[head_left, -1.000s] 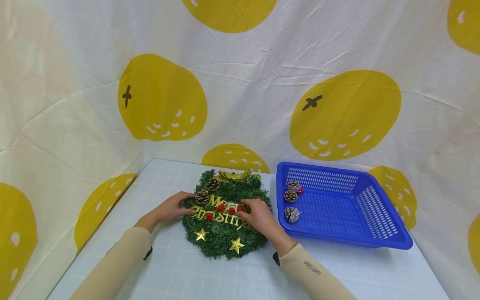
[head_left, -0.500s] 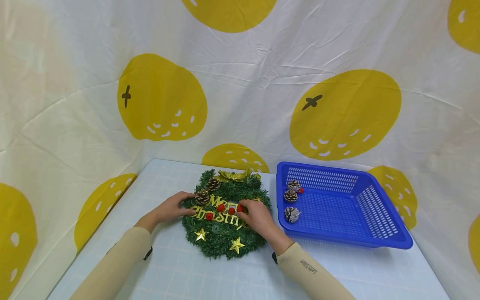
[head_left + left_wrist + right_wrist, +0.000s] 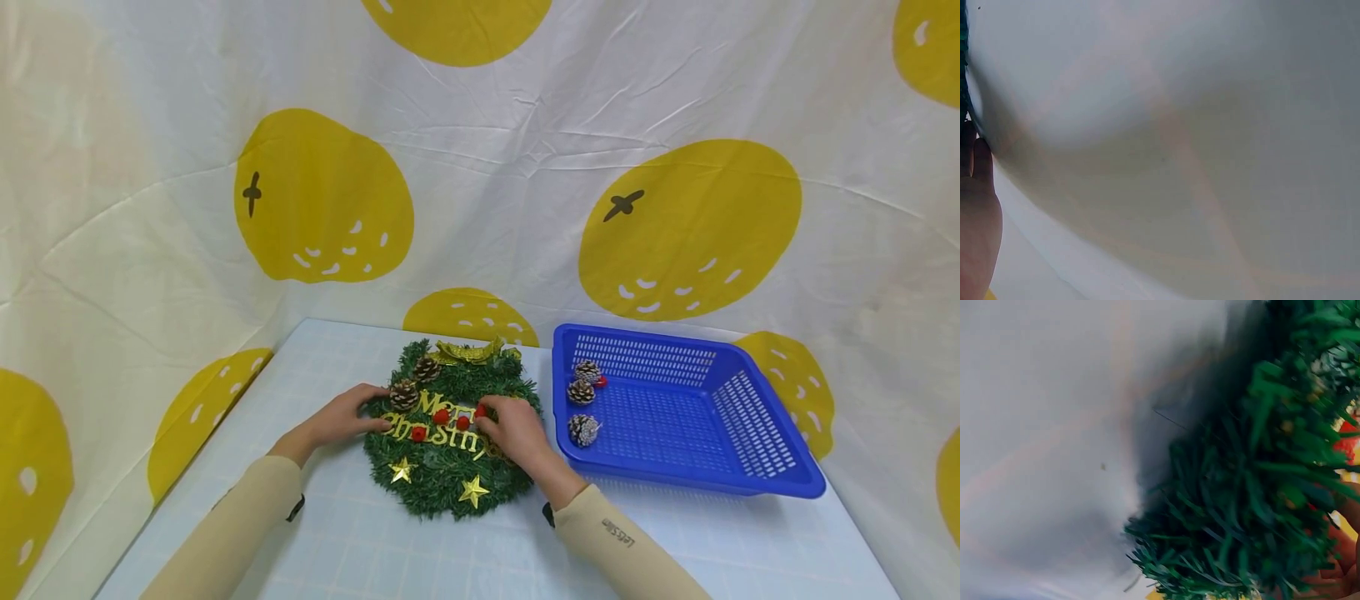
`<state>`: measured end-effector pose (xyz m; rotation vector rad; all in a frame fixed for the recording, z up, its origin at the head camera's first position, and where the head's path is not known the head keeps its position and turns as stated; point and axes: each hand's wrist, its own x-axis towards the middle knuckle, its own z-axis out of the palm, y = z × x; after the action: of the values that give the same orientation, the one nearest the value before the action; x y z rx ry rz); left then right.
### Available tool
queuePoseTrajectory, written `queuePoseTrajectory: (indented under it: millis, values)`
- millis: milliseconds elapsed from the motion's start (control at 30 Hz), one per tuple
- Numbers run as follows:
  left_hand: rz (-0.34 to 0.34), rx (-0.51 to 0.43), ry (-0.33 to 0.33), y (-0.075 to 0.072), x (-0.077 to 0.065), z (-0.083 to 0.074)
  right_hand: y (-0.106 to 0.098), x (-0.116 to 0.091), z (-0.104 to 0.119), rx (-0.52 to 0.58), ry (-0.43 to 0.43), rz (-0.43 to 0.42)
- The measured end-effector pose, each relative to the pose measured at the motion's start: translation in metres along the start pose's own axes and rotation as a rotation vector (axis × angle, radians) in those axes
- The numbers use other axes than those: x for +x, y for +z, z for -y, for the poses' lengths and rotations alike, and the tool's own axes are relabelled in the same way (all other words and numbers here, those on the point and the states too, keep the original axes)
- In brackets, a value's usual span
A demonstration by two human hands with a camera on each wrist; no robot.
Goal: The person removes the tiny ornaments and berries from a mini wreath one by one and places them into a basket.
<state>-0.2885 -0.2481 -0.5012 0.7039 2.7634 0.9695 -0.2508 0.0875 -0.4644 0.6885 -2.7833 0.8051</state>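
A green Christmas wreath lies on the table, with gold "Merry Christmas" lettering across its middle. My left hand holds the wreath's left edge, thumb by the lettering and fingers beside a pine cone. At the right end of the lettering, my right hand pinches a small red ball, partly hidden by the fingers. More red balls sit along the letters. In the left wrist view only part of the left hand shows; green tinsel fills much of the right wrist view.
Right of the wreath stands a blue plastic basket with several pine cones and a bit of red at its left side. Gold stars and a gold bow decorate the wreath. A fruit-print curtain hangs behind the table.
My right hand has shifted very slightly at the red ball, its fingers now covering more of it. The left hand, wreath and basket stay where they were.
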Motion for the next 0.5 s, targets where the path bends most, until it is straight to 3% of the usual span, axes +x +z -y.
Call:
queuePoseTrajectory:
  millis: [500]
  values:
    - [-0.007,0.02,0.008,0.001,0.0,0.002,-0.023,0.007,0.017,0.154,0.083,-0.031]
